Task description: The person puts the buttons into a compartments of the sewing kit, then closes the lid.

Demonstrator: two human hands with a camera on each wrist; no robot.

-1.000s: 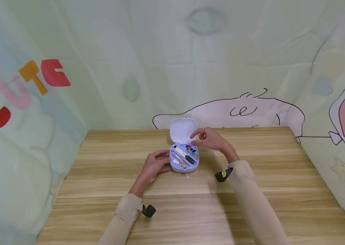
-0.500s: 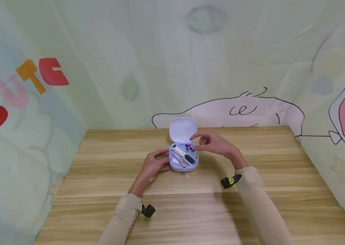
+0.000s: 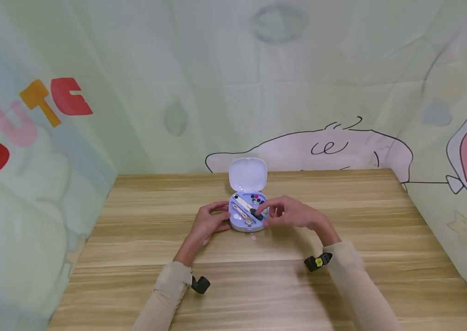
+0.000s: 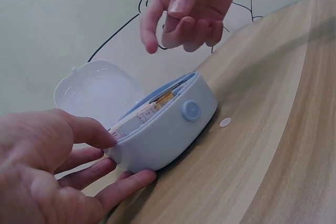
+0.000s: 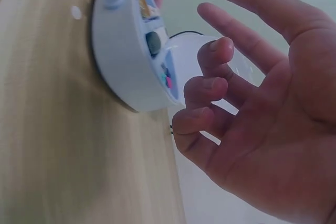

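A small pale blue-and-white sewing box stands on the table with its lid raised. Inside lie a white tool with a black end, a pinkish slim tool, a gold-rimmed disc and several small coloured pieces. In the left wrist view a numbered tape shows at the rim. My left hand touches the box's left side with extended fingers. Over the box's right side hovers my right hand, fingers loosely bent, nothing visible between them; in the right wrist view they are apart from the box.
A small white disc lies on the wooden table just in front of the box. Behind the table's far edge hangs a printed cloth. Each wrist carries a black camera, such as the right one.
My right hand has moved down and toward the front, from beside the lid's hinge to over the box's right front. The left hand and the box have stayed in place.
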